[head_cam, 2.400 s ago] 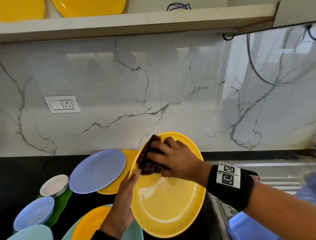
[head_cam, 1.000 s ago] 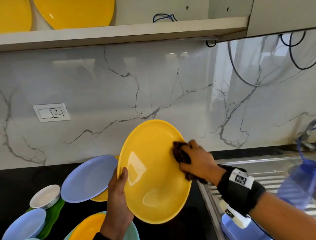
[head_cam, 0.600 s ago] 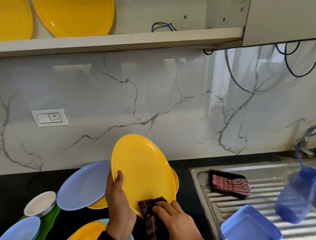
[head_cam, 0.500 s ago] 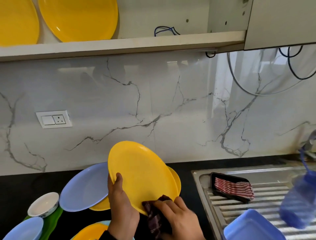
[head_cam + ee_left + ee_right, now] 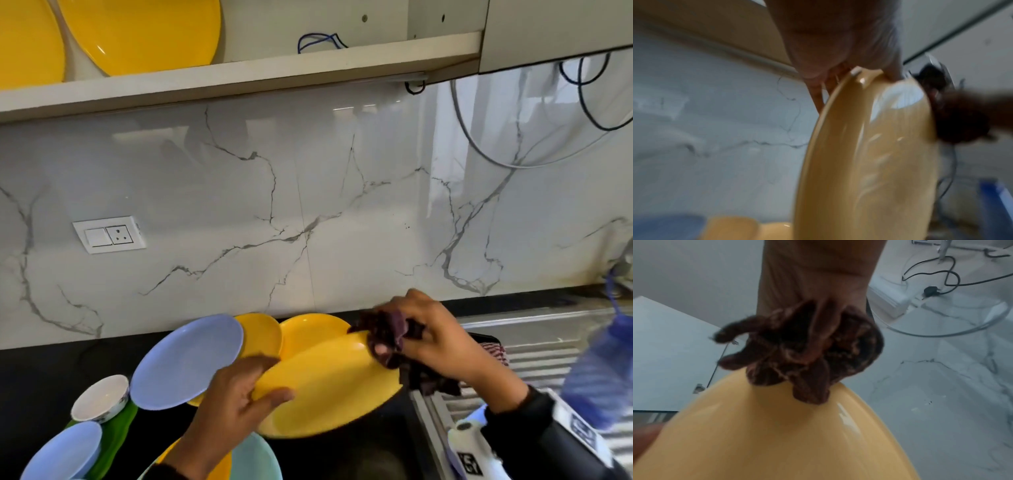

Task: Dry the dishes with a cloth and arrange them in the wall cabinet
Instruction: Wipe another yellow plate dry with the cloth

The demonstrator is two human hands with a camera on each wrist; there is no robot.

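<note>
Pinching the plate (image 5: 329, 387) by one rim, the left hand (image 5: 236, 404) could let it slip as the right hand (image 5: 442, 342), clutching the cloth (image 5: 387, 337), rubs the far edge.

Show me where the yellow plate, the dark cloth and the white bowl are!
yellow plate (image 5: 329, 387), head view, middle of its face.
dark cloth (image 5: 803, 352), right wrist view, bunched middle.
white bowl (image 5: 101, 397), head view, inside the bowl.

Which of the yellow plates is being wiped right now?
The large yellow plate held in the air: the left hand grips its near rim and the right hand presses the dark cloth on its far rim. The others sit on counter or shelf, untouched.
</note>
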